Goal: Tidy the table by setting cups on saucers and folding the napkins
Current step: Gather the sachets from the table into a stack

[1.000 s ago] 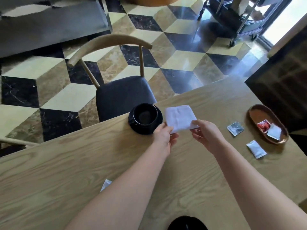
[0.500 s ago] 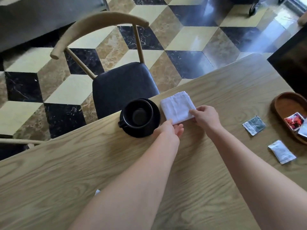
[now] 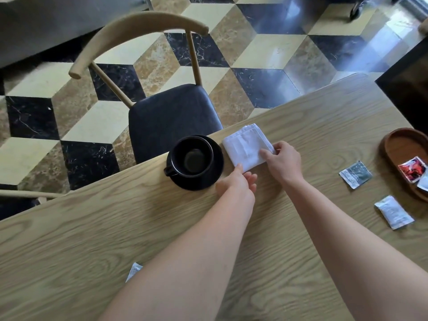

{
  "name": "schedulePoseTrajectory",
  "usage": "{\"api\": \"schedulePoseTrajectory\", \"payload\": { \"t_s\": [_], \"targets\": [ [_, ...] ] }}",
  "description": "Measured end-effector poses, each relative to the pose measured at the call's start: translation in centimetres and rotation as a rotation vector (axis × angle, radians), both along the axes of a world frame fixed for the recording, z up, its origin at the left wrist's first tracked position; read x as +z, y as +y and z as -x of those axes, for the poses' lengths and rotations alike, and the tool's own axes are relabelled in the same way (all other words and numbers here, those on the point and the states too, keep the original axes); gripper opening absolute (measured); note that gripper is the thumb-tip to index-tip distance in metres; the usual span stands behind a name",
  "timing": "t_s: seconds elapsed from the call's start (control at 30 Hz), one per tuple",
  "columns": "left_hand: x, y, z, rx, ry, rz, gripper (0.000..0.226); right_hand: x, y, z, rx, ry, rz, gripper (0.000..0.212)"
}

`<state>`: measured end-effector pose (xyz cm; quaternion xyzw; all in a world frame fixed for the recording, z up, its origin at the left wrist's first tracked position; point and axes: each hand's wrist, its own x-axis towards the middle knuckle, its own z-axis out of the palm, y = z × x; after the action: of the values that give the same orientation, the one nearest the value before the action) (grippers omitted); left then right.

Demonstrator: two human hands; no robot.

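Note:
A folded white napkin (image 3: 245, 144) lies flat on the wooden table (image 3: 324, 126) near its far edge. Just left of it a black cup (image 3: 193, 157) stands upright on a black saucer (image 3: 215, 172), handle pointing left. My right hand (image 3: 282, 162) pinches the napkin's near right corner, with the thumb on top. My left hand (image 3: 236, 184) lies beside the saucer, its fingers fairly straight and one fingertip touching the napkin's near left corner.
A wooden oval tray (image 3: 389, 144) with packets sits at the right edge. Two loose sachets (image 3: 355, 173) (image 3: 393, 212) lie near it, and another sachet (image 3: 134, 271) peeks out by my left forearm. A dark-seated chair (image 3: 171, 114) stands behind the cup.
The napkin, held slightly raised a second ago, now lies flat beside the saucer. My left hand has eased from pinching to touching its corner. The cup has stayed put.

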<state>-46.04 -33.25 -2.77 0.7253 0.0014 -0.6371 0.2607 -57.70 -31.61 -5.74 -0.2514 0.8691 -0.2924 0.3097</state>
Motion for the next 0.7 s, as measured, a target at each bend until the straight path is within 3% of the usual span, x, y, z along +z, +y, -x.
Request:
{"api": "schedulePoseTrajectory", "payload": {
  "t_s": [0.17, 0.3, 0.4, 0.53, 0.6, 0.7],
  "targets": [
    [-0.5, -0.7, -0.4, -0.119, -0.052, -0.052, 0.024, -0.2, 0.0, -0.3, 0.029, 0.104, -0.128, 0.031],
    [0.0, -0.6, -1.9, -0.221, -0.007, -0.100, 0.039, 0.7, 0.2, -0.5, 0.042, 0.050, -0.190, 0.050],
    [0.9, 1.7, -5.0, -0.300, 0.042, -0.094, 0.037, 2.3, 1.9, -1.9, -0.014, 0.019, -0.167, 0.061],
    [2.2, 8.3, -12.8, -0.424, 0.019, 0.033, 0.022, 4.6, 7.7, -8.9, 0.017, 0.031, -0.006, 0.037],
    [2.7, 12.4, -18.0, -0.442, 0.032, 0.075, 0.016, 5.4, 11.7, -14.3, 0.150, -0.027, 0.045, 0.019],
    [3.3, 18.7, -26.1, -0.518, -0.053, 0.079, 0.013, 5.9, 18.0, -22.8, 0.375, -0.163, -0.003, 0.016]
  ]
}}
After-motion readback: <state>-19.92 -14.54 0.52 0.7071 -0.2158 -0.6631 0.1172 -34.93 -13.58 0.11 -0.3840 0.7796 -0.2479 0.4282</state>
